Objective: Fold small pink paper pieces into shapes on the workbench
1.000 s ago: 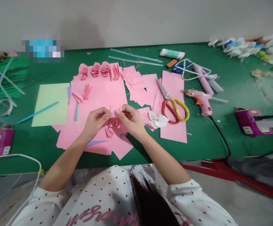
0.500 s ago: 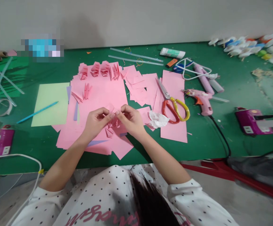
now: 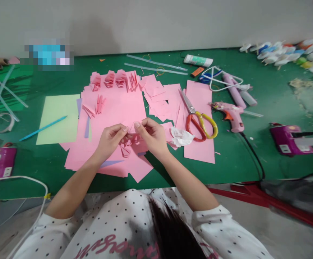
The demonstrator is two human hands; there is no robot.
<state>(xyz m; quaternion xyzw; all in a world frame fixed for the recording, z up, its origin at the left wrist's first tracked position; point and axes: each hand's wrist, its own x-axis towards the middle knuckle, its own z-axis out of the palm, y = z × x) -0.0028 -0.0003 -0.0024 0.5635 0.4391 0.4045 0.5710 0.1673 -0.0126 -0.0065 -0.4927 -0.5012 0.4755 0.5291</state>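
Between my fingertips is a small piece of pink paper (image 3: 133, 127). My left hand (image 3: 113, 139) pinches its left side with thumb and forefinger. From the right, my right hand (image 3: 154, 138) grips it, the thumb lying on top. Folded pink paper pieces (image 3: 125, 151) lie just under and below my hands, partly hidden by them. All of this is over a stack of large pink sheets (image 3: 115, 108). Along the stack's far edge stand several pleated pink pieces (image 3: 109, 80), and two more folded pieces (image 3: 99, 105) lie nearer on the left.
Right of the stack are cut pink squares (image 3: 155, 94), scissors (image 3: 196, 117) with red and yellow handles, crumpled tissue (image 3: 181, 137) and a pink glue gun (image 3: 233, 117) with a cord. On the left, a blue pencil (image 3: 43, 128) rests on light green paper (image 3: 60, 108). Clear glue sticks (image 3: 156, 68) lie behind.
My hands have drawn slightly apart at the fingertips, and more of the pink paper's flat face shows between them. My right thumb now lies over it. Other things stay put.
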